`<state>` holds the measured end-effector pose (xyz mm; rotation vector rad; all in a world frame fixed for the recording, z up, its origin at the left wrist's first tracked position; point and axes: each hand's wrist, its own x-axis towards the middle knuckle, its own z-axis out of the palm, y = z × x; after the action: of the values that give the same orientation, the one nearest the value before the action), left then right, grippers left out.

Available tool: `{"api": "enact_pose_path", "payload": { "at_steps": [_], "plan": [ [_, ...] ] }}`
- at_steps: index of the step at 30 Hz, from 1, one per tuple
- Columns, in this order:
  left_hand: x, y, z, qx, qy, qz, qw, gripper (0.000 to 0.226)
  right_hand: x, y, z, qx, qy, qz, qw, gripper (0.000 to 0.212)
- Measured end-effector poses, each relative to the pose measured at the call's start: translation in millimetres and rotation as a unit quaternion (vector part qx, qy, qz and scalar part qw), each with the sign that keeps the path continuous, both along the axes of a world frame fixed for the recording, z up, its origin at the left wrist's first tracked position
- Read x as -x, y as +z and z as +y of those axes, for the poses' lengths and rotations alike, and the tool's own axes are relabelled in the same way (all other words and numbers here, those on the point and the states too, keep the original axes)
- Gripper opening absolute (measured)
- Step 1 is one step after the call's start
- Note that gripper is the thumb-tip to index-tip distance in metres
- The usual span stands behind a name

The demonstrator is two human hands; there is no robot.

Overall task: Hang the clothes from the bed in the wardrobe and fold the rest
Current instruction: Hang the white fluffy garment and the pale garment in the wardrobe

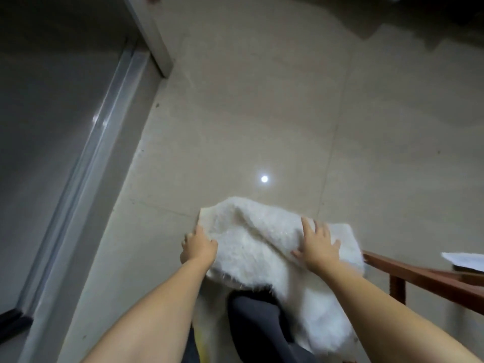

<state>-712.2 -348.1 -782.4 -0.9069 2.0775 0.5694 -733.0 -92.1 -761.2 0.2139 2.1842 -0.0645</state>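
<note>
A white fluffy garment (264, 247) hangs in front of me above the tiled floor, bunched and draped over my dark-trousered leg. My left hand (199, 246) grips its left edge, fingers curled around the fabric. On the right side, my right hand (318, 244) lies flat on top with its fingers spread, pressing the fabric down. The lower part of the garment falls toward my knees.
A reddish wooden rail (419, 276) runs along the lower right, with a white cloth (465, 260) beyond it. A sliding-door track (86, 163) and frame run along the left. Beige floor tiles (262, 113) stretch ahead, with dark objects at the top right.
</note>
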Motion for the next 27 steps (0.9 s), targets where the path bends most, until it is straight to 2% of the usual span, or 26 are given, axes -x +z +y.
{"api": "enact_pose_path", "payload": {
  "at_steps": [3,5,6,9,12,16,19,22,24,26,27],
  "plan": [
    [-9,-38,7,0.028,0.127,-0.011,0.992,0.076,-12,-36,7,0.002,-0.025,-0.002,1.0,0.093],
    [-17,-64,8,0.02,0.241,-0.035,0.97,0.084,-13,-51,7,0.008,-0.041,0.024,0.999,0.089],
    [-22,-75,9,0.01,0.288,-0.043,0.957,0.079,-12,-57,7,0.014,-0.043,0.037,0.998,0.083],
    [-26,-85,14,-0.051,0.396,-0.04,0.916,0.039,-4,-54,12,0.016,-0.036,0.075,0.996,0.054],
    [-16,-58,13,-0.119,0.469,0.012,0.875,0.028,13,-15,16,0.007,-0.007,0.09,0.996,0.045],
    [-8,22,16,-0.141,0.492,0.04,0.858,0.026,35,82,18,0.001,0.016,0.078,0.997,0.038],
    [-4,105,23,-0.17,0.492,0.02,0.853,0.006,58,176,16,0.033,0.03,0.073,0.996,0.03],
    [7,185,24,-0.201,0.489,0.025,0.848,0.011,81,276,7,0.078,0.034,0.076,0.993,0.025],
    [19,237,19,-0.223,0.45,0.036,0.864,0.02,95,344,-7,0.123,0.031,0.096,0.987,0.024],
    [33,290,11,-0.245,0.411,0.048,0.877,0.013,106,413,-26,0.169,0.034,0.127,0.977,0.018],
    [43,323,5,-0.261,0.415,0.057,0.87,0.01,111,448,-35,0.19,0.042,0.144,0.97,0.017]
  ]
}}
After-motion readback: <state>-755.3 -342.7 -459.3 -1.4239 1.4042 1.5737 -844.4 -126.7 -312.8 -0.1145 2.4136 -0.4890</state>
